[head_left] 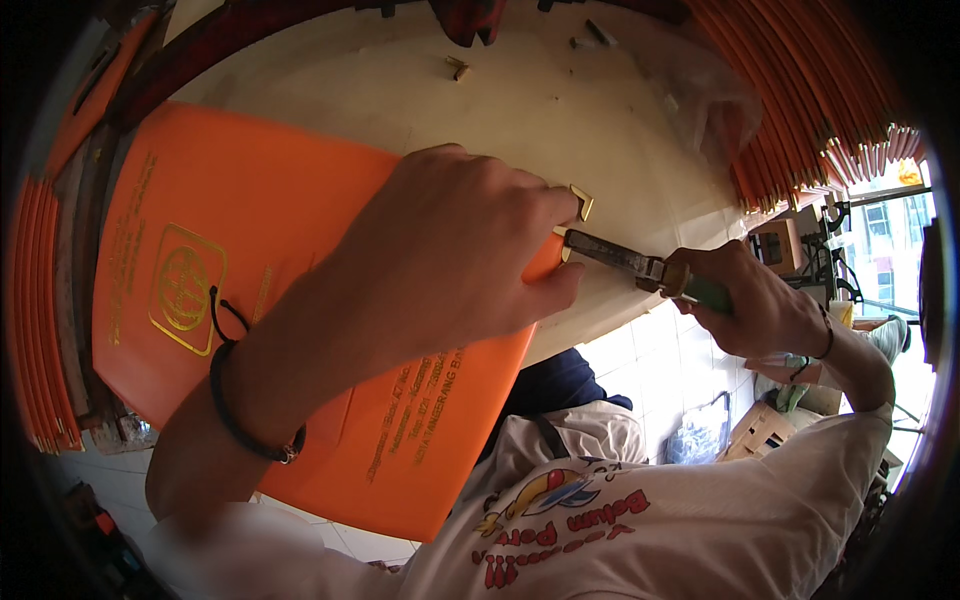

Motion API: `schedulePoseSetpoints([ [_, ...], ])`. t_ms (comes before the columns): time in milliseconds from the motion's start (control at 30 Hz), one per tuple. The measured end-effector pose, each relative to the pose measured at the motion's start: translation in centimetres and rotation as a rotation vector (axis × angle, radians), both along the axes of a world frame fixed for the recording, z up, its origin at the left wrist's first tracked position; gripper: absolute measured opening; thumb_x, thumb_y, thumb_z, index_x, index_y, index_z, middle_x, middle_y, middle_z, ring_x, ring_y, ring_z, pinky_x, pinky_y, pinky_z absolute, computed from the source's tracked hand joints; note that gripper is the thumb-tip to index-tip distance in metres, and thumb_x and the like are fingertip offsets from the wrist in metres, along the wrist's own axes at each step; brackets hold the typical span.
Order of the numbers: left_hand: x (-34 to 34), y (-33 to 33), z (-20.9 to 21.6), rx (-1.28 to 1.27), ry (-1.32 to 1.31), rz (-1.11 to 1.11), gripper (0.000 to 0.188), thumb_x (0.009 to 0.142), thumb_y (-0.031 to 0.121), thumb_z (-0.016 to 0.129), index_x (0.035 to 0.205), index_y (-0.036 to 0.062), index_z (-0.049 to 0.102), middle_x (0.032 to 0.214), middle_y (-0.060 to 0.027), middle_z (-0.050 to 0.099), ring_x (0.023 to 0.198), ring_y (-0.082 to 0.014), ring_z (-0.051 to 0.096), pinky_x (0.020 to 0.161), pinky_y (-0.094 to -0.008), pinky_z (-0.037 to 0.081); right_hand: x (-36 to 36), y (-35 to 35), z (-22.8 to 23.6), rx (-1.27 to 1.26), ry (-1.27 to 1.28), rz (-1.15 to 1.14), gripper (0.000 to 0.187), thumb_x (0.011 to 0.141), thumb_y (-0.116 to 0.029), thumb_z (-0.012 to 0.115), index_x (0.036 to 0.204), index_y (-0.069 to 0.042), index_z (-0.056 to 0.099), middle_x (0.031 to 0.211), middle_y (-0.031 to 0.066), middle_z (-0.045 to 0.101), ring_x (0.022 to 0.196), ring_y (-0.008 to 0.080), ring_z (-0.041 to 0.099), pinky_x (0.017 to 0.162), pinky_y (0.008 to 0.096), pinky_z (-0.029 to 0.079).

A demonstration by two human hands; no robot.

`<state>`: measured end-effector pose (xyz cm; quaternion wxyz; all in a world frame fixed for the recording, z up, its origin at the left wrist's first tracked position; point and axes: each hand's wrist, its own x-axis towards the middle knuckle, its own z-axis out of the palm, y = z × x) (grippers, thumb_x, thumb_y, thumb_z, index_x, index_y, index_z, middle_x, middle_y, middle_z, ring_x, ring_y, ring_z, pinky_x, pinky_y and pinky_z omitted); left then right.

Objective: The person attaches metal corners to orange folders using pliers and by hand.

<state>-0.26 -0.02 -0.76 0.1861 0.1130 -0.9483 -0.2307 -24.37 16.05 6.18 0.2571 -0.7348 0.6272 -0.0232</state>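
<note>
A large orange folder [260, 170] with gold printing and a black elastic cord [228, 312] lies slanted at the left, partly under my left forearm. My left hand [470, 225] pinches its right-hand corner between thumb and fingers. At that corner sits a small gold metal corner piece [566, 247]; a second gold corner piece [583, 204] shows at my index fingertip. My right hand [750, 300] is closed around the green handle of a pair of pliers [610, 252]. The jaws reach the folder's corner and touch the gold piece there.
Stacked orange folders [800, 110] with gold corners stand at the upper right, and more folders [40, 320] at the left edge. A loose gold corner piece [458, 69] lies on the pale tabletop [340, 90]. Dark red metal [468, 15] juts in at the top.
</note>
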Motion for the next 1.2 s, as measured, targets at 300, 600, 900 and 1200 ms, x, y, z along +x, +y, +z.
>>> schedulePoseSetpoints([
  [300, -0.1, 0.1, 0.4, 0.008, 0.004, 0.024, 0.031, 0.081, 0.029, 0.074, 0.101, 0.0059, 0.069, 0.081, -0.0126, 0.068, 0.080, -0.0345, 0.066, 0.078, -0.0440, 0.051, 0.2, -0.5, 2.5, 0.423, -0.076, -0.342, 0.041, 0.085, 0.005, 0.062, 0.125, -0.002, 0.059, 0.103, 0.0131, 0.066, 0.084, 0.0218, 0.068, 0.072, 0.0355, 0.054],
  [600, 0.1, 0.1, 0.5, 0.043, 0.027, 0.001, 0.031, 0.082, 0.031, 0.074, 0.098, 0.0048, 0.068, 0.083, -0.0125, 0.069, 0.081, -0.0347, 0.066, 0.078, -0.0441, 0.051, -0.9, 0.8, 0.8, 0.347, -0.259, -0.079, 0.054, 0.071, 0.013, 0.045, 0.122, 0.002, 0.059, 0.107, 0.0128, 0.072, 0.101, 0.0222, 0.071, 0.086, 0.0348, 0.058],
  [900, 0.0, 0.0, 0.2, 0.052, 0.044, 0.004, 0.038, 0.078, 0.029, 0.073, 0.109, 0.0077, 0.070, 0.085, -0.0104, 0.071, 0.082, -0.0317, 0.068, 0.079, -0.0418, 0.051, -1.0, 0.2, 1.0, 0.367, -0.315, -0.057, 0.049, 0.073, 0.009, 0.047, 0.119, 0.002, 0.062, 0.110, 0.0143, 0.071, 0.105, 0.0302, 0.068, 0.095, 0.0377, 0.053],
  [1200, 0.1, 0.0, 0.3, 0.030, 0.020, 0.007, 0.032, 0.078, 0.031, 0.073, 0.096, 0.0045, 0.068, 0.082, -0.0124, 0.069, 0.079, -0.0338, 0.066, 0.078, -0.0434, 0.051, -0.7, 0.6, 0.3, 0.375, -0.326, -0.103, 0.039, 0.075, 0.013, 0.044, 0.108, 0.003, 0.062, 0.106, 0.0145, 0.070, 0.100, 0.0275, 0.068, 0.090, 0.0373, 0.054],
])
